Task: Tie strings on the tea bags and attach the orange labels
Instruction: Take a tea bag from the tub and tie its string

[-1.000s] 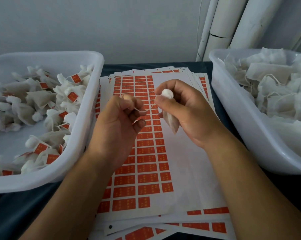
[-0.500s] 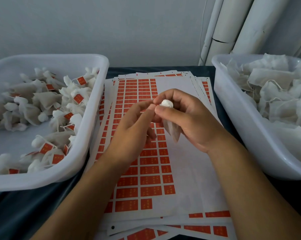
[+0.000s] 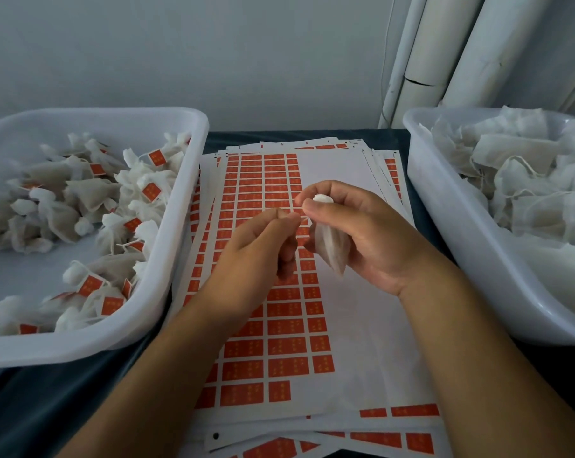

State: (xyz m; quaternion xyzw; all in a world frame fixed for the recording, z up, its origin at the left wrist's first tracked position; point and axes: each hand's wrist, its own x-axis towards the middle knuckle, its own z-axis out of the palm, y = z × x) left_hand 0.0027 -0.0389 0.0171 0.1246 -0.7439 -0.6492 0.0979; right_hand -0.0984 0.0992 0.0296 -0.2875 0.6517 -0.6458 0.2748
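Note:
My right hand (image 3: 362, 239) grips a white tea bag (image 3: 330, 246) by its gathered neck, the bag hanging point down over the sheets. My left hand (image 3: 263, 249) sits just left of it, thumb and forefinger pinching a thin white string (image 3: 304, 219) that runs to the bag's neck. Under both hands lies a stack of sheets of orange labels (image 3: 279, 328), the top sheet with its right columns peeled off.
A white tub (image 3: 187, 206) on the left holds several tied tea bags with orange labels. A white tub (image 3: 444, 226) on the right is heaped with untied tea bags. White pipes (image 3: 444, 54) stand against the wall behind. The table top is dark.
My left hand closed in on the bag's neck from the left, then took the string in a pinch close to the bag. My right hand kept its grip on the bag.

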